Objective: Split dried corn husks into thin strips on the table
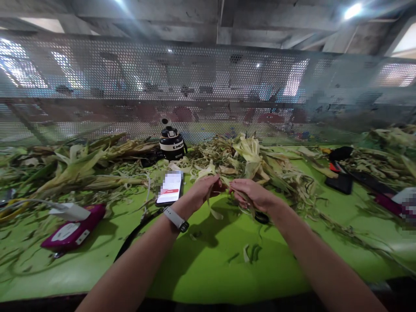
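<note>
Over the green table (234, 264), my two hands are close together at chest-front distance. My left hand (205, 190), with a grey-strapped watch (175, 219) at the wrist, pinches a pale corn husk strip (215, 213) whose curled end hangs below the fingers. My right hand (251, 195) is closed on a piece of dried corn husk, partly hidden by the fingers. Beneath it shows a black rounded object (261, 217), perhaps a scissor handle. Behind both hands lies a heap of dried husks (248, 156).
Left of my hands are a lit phone (169, 187) and a purple power block (76, 229) with a white charger. A black bottle (172, 145) stands behind. More husks (74, 167) spread left, a black phone-like slab (339, 183) lies right, and a perforated screen (195, 78) rises at the back.
</note>
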### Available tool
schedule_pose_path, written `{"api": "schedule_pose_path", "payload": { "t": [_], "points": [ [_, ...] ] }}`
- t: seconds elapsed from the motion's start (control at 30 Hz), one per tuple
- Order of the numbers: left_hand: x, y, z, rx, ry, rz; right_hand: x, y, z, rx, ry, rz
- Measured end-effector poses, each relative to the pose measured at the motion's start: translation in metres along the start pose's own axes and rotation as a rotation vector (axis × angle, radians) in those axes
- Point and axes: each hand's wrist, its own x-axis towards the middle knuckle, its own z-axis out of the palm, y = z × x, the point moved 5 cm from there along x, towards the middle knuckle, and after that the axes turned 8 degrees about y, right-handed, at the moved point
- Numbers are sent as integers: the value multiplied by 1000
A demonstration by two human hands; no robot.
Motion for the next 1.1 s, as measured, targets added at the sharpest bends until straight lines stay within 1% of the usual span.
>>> {"api": "schedule_pose_path", "payload": {
  "t": [0.1, 0.17, 0.23, 0.27, 0.33, 0.4, 0.43, 0.47, 0.5, 0.53, 0.57, 0.6, 0.63, 0.7, 0.77, 0.83, 0.93, 1.03, 1.1],
  "points": [
    [-1, 0, 3, -144, -3, -31, 1, 4, 5, -111, -1, 10],
    [-3, 0, 6, -226, -7, -76, 3, 8, 8, -174, -7, 9],
    [-3, -2, 8, -286, -1, -126, 5, 10, 10, -265, 2, -42],
    [-2, -3, 9, -307, 9, -137, 6, 9, 9, -341, 33, -102],
    [-1, -3, 8, -339, 37, -124, 6, 3, 6, -551, 169, -268],
    [1, -2, 6, -349, 65, -81, 0, -7, 3, -741, 377, -452],
    [2, -2, 4, -344, 80, -56, -5, -13, 2, -796, 491, -546],
    [2, -1, 3, -334, 97, -31, -11, -19, 2, -823, 593, -639],
    [2, -1, 2, -318, 111, -7, -17, -23, 4, -829, 668, -729],
    [1, 0, 1, -299, 112, 11, -23, -27, 7, -830, 701, -805],
    [1, 0, 2, -283, 106, 28, -26, -28, 12, -843, 689, -856],
    [0, 0, 3, -269, 94, 36, -27, -27, 18, -867, 641, -875],
    [-1, -1, 4, -252, 82, 32, -26, -24, 24, -895, 569, -861],
    [-4, -4, 6, -212, 75, 1, -20, -14, 32, -943, 445, -777],
    [-5, -6, 7, -183, 84, -14, -14, -6, 34, -943, 399, -697],
    [-5, -5, 6, -171, 85, 7, -9, -3, 32, -876, 371, -647],
    [-3, -1, 3, -146, 104, 78, -4, -2, 26, -671, 319, -551],
    [-3, 3, 0, -62, 122, 143, -1, 0, 20, -372, 241, -361],
    [-4, 5, 1, -7, 122, 168, 0, 3, 19, -227, 199, -240]
  ]
}}
